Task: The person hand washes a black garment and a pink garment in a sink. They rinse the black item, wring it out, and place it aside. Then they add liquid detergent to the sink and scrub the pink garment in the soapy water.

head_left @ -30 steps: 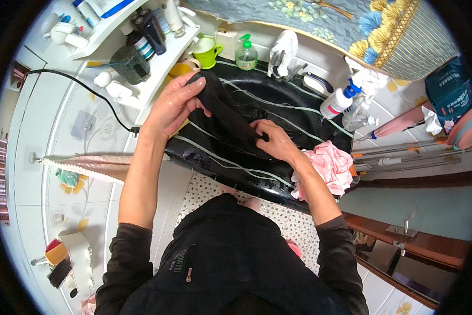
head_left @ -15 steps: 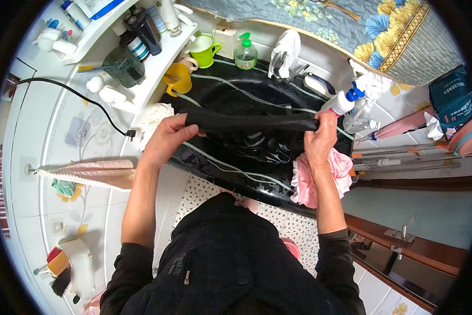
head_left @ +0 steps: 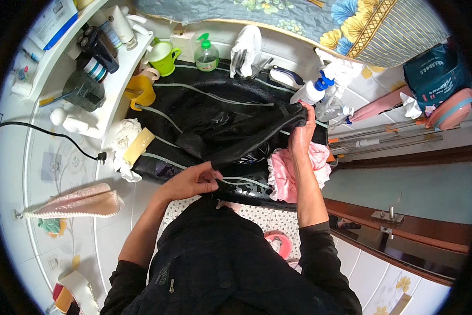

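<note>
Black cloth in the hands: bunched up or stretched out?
Stretched out: the black cloth spans from the left hand to the right hand.

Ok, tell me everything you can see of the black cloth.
The cloth is plain black, creased and folded, and looks like soft fabric with a faint sheen. It is held slantwise over the dark sink, its near left end in the left grip and its far right end in the right grip. Black against black, its outline and whether it touches the sink cannot be told.

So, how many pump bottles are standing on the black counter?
2: the green bottle at the back, and the blue-topped white bottle toward the right end.
</note>
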`<action>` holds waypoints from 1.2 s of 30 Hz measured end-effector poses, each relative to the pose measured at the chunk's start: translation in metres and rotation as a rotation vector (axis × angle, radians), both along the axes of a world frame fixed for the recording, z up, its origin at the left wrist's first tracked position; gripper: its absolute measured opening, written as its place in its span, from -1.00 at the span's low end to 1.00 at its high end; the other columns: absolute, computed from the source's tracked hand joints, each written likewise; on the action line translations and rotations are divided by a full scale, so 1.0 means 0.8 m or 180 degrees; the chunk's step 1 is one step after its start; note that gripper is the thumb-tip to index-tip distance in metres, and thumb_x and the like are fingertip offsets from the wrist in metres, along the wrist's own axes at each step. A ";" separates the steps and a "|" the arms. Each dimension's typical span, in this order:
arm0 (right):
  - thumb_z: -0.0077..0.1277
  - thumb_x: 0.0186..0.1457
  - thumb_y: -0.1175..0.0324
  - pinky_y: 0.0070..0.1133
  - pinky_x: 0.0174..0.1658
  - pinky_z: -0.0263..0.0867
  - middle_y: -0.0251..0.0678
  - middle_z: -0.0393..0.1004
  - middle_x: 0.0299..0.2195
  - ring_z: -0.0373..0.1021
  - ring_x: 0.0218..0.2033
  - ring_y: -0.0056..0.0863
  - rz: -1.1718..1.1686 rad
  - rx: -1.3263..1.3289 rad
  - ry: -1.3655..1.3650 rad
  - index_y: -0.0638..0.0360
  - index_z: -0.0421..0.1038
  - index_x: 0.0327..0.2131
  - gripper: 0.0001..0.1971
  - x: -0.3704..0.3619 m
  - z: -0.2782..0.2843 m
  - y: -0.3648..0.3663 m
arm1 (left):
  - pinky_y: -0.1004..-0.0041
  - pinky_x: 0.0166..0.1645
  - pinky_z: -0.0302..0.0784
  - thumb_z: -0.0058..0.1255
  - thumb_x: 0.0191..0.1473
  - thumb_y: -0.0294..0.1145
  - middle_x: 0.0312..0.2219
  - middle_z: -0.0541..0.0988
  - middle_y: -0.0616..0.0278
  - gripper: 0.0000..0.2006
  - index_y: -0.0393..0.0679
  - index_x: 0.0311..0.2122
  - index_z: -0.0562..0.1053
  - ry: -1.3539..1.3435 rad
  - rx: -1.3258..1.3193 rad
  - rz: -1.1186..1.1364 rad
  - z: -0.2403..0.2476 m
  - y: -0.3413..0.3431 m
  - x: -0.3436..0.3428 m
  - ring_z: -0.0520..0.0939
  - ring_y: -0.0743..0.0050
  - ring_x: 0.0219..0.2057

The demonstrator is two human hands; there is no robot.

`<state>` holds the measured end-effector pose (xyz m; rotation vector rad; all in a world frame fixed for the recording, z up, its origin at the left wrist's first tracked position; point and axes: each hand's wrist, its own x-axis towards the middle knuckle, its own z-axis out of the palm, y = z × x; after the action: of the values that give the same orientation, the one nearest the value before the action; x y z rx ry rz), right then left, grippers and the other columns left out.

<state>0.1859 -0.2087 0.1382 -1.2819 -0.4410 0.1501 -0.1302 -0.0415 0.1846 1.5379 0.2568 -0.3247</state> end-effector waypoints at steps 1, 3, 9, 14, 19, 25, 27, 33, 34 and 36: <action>-0.06 0.21 0.51 -0.65 -0.07 0.32 -0.45 0.45 -0.23 0.38 -0.20 -0.63 0.0017 0.0141 0.0007 0.14 0.38 -0.08 -0.79 0.001 -0.001 0.003 | 0.47 0.00 0.47 0.14 0.17 -0.42 -0.16 0.56 0.20 -0.58 -0.17 0.13 0.39 0.0067 0.0023 -0.0037 -0.007 -0.002 -0.002 0.53 0.51 -0.08; -0.03 0.23 0.47 -0.61 -0.03 0.34 -0.39 0.48 -0.18 0.41 -0.16 -0.57 0.0335 0.0488 0.0397 0.16 0.38 -0.04 -0.77 0.002 -0.001 0.002 | 0.44 0.00 0.49 0.13 0.18 -0.39 -0.14 0.58 0.18 -0.61 -0.18 0.11 0.41 0.0031 0.0361 -0.0243 -0.020 0.001 -0.002 0.55 0.48 -0.09; 0.06 0.20 0.41 -0.55 0.07 0.38 -0.27 0.50 -0.03 0.44 -0.03 -0.49 0.1701 0.0846 0.1311 0.20 0.38 0.08 -0.63 -0.020 0.038 0.012 | 0.43 0.01 0.50 0.12 0.18 -0.37 -0.11 0.58 0.22 -0.61 -0.21 0.10 0.42 -0.0178 0.0941 0.0816 -0.020 0.040 0.032 0.55 0.51 -0.10; 0.20 0.10 0.32 -0.54 0.09 0.39 -0.21 0.48 0.01 0.44 0.01 -0.47 0.2720 0.0654 0.1522 0.22 0.29 0.16 -0.44 -0.041 0.065 0.029 | 0.40 0.21 0.33 0.18 0.14 -0.33 0.08 0.45 0.20 -0.40 -0.17 0.25 0.26 -0.1122 0.1203 0.1032 0.039 0.042 0.123 0.44 0.48 0.11; 0.23 0.09 0.26 -0.57 0.09 0.35 -0.24 0.47 -0.06 0.42 0.01 -0.47 0.3371 0.0375 0.1311 0.22 0.26 0.17 -0.39 -0.046 0.070 0.047 | 0.46 0.23 0.28 0.19 0.13 -0.26 0.09 0.47 0.22 -0.32 -0.25 0.28 0.21 -0.0851 -0.0677 -0.0141 0.049 0.047 0.180 0.45 0.47 0.10; 0.25 0.05 0.41 -0.64 -0.09 0.37 -0.31 0.51 -0.17 0.44 -0.18 -0.58 0.2206 -0.1585 0.0788 0.27 0.35 0.07 -0.49 -0.030 0.040 0.031 | 0.50 -0.07 0.45 0.21 0.06 -0.24 -0.28 0.65 0.24 -0.63 -0.33 -0.13 0.57 -0.0660 0.0896 0.0808 0.030 0.051 0.176 0.57 0.53 -0.25; 0.19 0.13 0.34 -0.66 -0.16 0.33 -0.38 0.51 -0.26 0.39 -0.26 -0.64 0.1687 -0.1850 0.0370 0.30 0.41 -0.05 -0.64 -0.033 -0.006 0.017 | 0.48 -0.18 0.46 0.21 0.05 -0.23 -0.40 0.66 0.26 -0.66 -0.34 -0.21 0.59 -0.0632 0.1081 0.1075 0.036 0.060 0.177 0.57 0.53 -0.36; 0.13 0.18 0.24 -0.42 -0.07 0.33 -0.16 0.50 -0.31 0.44 -0.25 -0.21 0.0380 -0.1649 -0.1079 0.32 0.39 -0.03 -0.61 -0.149 -0.008 0.035 | 0.45 -0.27 0.47 0.21 0.03 -0.20 -0.50 0.63 0.13 -0.67 -0.31 -0.25 0.59 -0.0913 0.2269 0.1311 0.079 0.070 0.174 0.57 0.52 -0.45; 0.12 0.18 0.26 -0.38 -0.04 0.33 -0.08 0.50 -0.30 0.45 -0.23 -0.07 -0.0075 -0.2088 -0.1820 0.33 0.39 -0.03 -0.61 -0.155 0.001 0.037 | 0.44 -0.28 0.47 0.21 0.03 -0.20 -0.51 0.62 0.12 -0.67 -0.30 -0.25 0.59 -0.1009 0.2299 0.1358 0.082 0.071 0.174 0.58 0.51 -0.46; 0.05 0.21 0.30 -0.33 -0.11 0.35 0.06 0.48 -0.29 0.42 -0.23 0.10 0.0350 -0.1984 -0.0748 0.35 0.44 -0.14 -0.72 -0.141 -0.024 0.039 | 0.40 -0.27 0.49 0.21 0.01 -0.19 -0.49 0.63 0.05 -0.66 -0.29 -0.25 0.59 -0.1102 0.2413 0.1402 0.091 0.077 0.172 0.61 0.36 -0.44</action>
<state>0.0732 -0.1777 0.1188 -1.8987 -0.7001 0.2426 0.0078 0.0205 0.2573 2.1798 0.4651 0.4402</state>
